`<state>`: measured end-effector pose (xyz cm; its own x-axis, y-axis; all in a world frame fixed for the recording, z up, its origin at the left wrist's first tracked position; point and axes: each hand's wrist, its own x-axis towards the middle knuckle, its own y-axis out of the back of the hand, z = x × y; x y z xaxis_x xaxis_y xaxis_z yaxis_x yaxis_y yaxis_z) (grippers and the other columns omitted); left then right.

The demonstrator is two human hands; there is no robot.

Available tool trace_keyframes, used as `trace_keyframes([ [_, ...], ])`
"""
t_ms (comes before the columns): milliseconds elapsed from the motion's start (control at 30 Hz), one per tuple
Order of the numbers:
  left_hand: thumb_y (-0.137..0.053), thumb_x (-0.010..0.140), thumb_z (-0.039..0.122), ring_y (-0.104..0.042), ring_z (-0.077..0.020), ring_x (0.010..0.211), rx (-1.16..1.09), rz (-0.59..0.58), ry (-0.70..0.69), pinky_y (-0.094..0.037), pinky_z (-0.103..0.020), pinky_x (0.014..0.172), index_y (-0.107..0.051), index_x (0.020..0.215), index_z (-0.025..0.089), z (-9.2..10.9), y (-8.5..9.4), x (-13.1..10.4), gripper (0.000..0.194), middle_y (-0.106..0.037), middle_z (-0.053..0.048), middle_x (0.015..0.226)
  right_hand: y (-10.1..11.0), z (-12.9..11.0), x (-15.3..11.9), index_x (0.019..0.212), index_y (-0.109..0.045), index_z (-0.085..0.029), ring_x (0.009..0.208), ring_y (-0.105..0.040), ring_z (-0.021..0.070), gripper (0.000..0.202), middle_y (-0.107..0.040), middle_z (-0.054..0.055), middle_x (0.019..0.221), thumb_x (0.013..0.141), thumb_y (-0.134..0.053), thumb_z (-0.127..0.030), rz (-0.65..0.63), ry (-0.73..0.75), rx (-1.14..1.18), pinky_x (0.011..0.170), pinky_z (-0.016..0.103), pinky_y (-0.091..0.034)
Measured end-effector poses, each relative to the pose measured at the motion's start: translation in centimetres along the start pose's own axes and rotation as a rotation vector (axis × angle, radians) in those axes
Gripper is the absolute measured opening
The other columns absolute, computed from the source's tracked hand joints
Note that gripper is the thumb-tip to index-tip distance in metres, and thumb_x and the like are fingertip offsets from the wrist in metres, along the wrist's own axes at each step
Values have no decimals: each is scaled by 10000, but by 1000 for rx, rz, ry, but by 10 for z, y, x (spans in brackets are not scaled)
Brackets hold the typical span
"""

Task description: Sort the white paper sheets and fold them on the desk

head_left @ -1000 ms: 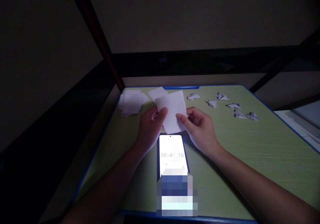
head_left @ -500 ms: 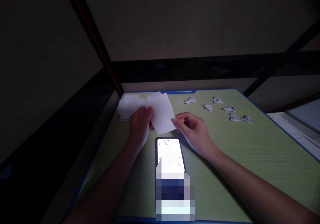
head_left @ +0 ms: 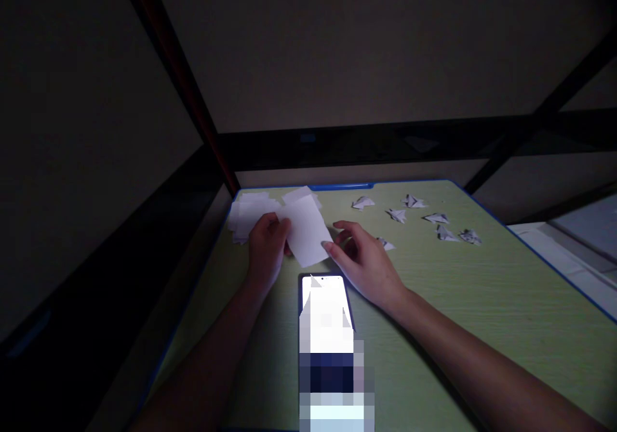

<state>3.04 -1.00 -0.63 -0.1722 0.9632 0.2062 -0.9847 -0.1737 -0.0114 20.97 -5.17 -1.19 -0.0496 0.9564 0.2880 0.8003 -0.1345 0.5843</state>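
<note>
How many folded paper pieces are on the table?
7: back-left piece, back-right piece, centre piece between and nearer, another piece rightward; nearer still, a left piece and rightmost piece; plus a partly hidden piece behind the right hand. More may be hidden.

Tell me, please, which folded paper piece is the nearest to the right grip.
The folded piece partly hidden behind the right grip; the other six folded pieces lie farther away on the table, uncovered.

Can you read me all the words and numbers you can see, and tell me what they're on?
No words or numbers can be read.
Phone: its screen is too bright and blocky to read.
Sheet in the left hand: no writing shows.
Folded papers: too small to tell.
</note>
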Motion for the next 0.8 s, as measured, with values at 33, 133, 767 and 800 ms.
trace_keyframes([
  [33,-628,748,331,-435,-79,405,-2,-42,17,-336,-187,387,-515,701,182,1,-2,-2,193,-471,70,498,0,1,1,1148,-582,-180,677,-584,171,402,-672,67,925,872,-557,-472,2,-16,-18,604,299,-426],
  [133,-663,728,354,-468,-77,393,-20,-110,39,-369,-189,410,-505,682,175,2,-5,-6,243,-497,66,475,0,5,4,841,-650,-181,647,-550,168,256,-645,48,778,882,-537,-407,-13,-1,-79,602,298,-392],
  [767,-608,799,315,-445,-55,383,-2,-157,25,-334,-185,400,-584,583,142,2,-4,-2,278,-554,29,467,5,10,17,753,-635,-156,499,-513,113,213,-583,-19,555,739,-676,-364,197,-196,549,494,250,-392],
  [800,-608,800,317,-444,-54,381,1,-159,27,-334,-183,396,-582,584,142,2,-4,-2,280,-548,31,464,5,11,17,758,-633,-155,499,-514,114,215,-583,-17,557,745,-671,-366,191,-197,542,494,252,-394],
])
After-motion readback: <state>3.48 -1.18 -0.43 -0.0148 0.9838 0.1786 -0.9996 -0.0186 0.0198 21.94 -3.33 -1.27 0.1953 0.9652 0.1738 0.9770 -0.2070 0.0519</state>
